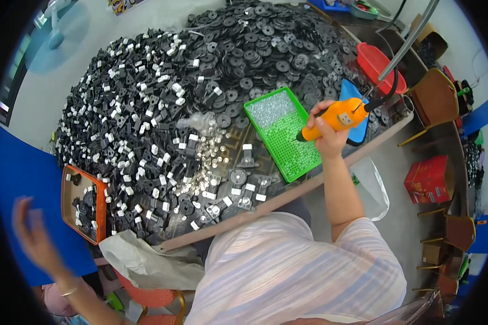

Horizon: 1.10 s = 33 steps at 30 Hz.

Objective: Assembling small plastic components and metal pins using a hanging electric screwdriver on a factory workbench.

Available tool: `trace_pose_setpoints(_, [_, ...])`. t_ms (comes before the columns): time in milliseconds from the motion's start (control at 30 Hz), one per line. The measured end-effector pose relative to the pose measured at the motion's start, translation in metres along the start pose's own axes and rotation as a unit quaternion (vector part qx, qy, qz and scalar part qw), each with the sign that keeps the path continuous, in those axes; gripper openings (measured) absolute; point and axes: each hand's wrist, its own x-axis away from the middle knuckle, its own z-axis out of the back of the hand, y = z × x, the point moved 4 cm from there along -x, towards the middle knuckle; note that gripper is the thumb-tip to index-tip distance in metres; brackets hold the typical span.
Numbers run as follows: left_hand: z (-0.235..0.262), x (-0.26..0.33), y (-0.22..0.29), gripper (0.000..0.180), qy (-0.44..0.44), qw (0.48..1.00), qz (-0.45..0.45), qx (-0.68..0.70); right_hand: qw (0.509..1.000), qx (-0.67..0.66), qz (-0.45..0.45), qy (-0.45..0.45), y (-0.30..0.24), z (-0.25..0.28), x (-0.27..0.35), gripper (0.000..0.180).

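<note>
My right hand is wrapped round an orange electric screwdriver, its dark tip pointing left over a green perforated tray. Small silvery screws fill the far part of that tray. Out to the far left, my left hand is raised in front of a blue panel, slightly blurred, with fingers stretched out and nothing visible in them. Between the hands, near the table edge, lie several black parts with white blocks and a black disc. Small shiny metal pieces are scattered beside them.
Black-and-white parts form a large heap at left; black discs are piled behind. An orange-rimmed bin stands at the left edge. A red basin and blue scoop-like tray sit at right. A cable runs from the screwdriver.
</note>
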Motion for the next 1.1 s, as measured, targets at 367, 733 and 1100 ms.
trace_pose_setpoints(367, [-0.245,0.156,0.182,0.043,-0.340,0.886,-0.105,0.299,0.995,0.093,0.026,-0.024,0.010,-0.011,0.007,0.027])
trace_pose_setpoints(733, [-0.263,0.164,0.175,0.044,-0.362,0.889,-0.102,0.262,0.996,0.090,0.022,-0.018,0.020,-0.009,0.007,0.027])
trace_pose_setpoints(1100, [-0.270,0.169,0.175,0.047,-0.376,0.885,-0.084,0.262,0.995,0.093,0.018,-0.041,0.020,-0.008,0.004,0.024])
